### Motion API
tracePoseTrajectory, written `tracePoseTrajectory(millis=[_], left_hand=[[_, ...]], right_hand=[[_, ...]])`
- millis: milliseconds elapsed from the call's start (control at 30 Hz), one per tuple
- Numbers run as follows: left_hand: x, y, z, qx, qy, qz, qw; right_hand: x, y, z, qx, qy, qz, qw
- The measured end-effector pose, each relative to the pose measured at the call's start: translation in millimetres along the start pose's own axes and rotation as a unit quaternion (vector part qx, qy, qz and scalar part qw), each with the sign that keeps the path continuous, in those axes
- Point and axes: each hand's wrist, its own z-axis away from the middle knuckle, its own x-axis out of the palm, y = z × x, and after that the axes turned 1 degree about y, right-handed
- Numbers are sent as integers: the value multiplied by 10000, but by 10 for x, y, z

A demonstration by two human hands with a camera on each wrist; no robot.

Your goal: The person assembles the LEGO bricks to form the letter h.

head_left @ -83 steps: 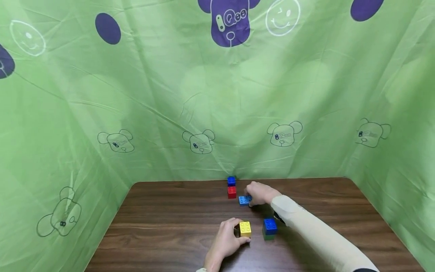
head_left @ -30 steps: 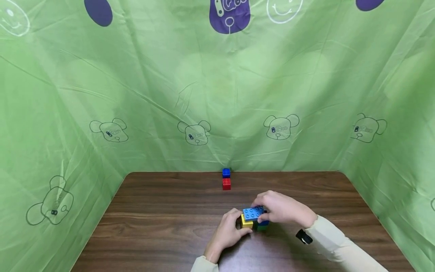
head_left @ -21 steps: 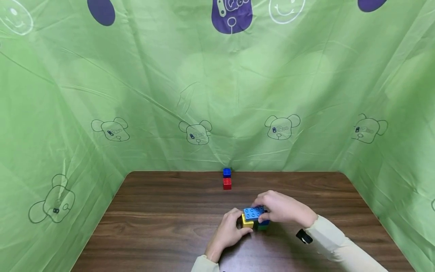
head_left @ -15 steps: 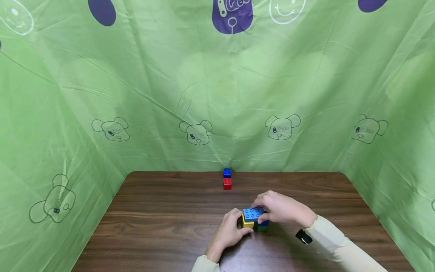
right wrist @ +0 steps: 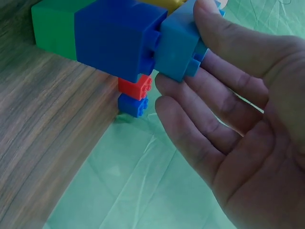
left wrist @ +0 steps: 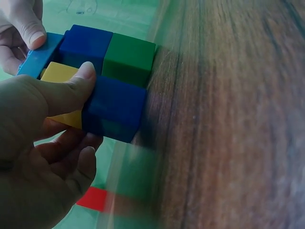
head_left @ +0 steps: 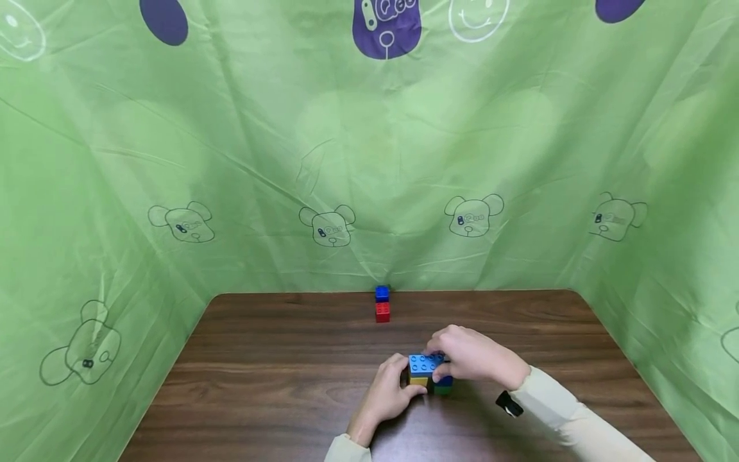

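My left hand [head_left: 383, 391] grips a yellow brick [left wrist: 64, 71] between thumb and fingers. Under the yellow brick is a blue brick [left wrist: 114, 107], which stands on the table. Beside this stack stands another: a dark blue brick [right wrist: 116, 36] on top of a green brick [left wrist: 128, 57]. A light blue eight-stud brick [head_left: 421, 364] lies across the tops of both stacks, its left end over the yellow brick. My right hand [head_left: 476, 356] pinches its right end. Some studs of the dark blue brick show along the light blue brick's underside in the right wrist view.
At the table's far edge, a red brick [head_left: 383, 312] sits in front of another blue brick [head_left: 382, 294]. A green printed cloth [head_left: 288, 250] hangs behind and along both sides of the brown wooden table [head_left: 277, 372].
My right hand has brought the light blue brick from the back of the table onto the two stacks. Lately it has shifted slightly, its left end now covering the yellow brick's studs.
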Motion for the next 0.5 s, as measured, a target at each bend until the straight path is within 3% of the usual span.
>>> tracePoseTrajectory(millis=[500], left_hand=[[11,12,26,216,116,-147,9996]], right_hand=[[70,-97,47,639,457,-7,9969]])
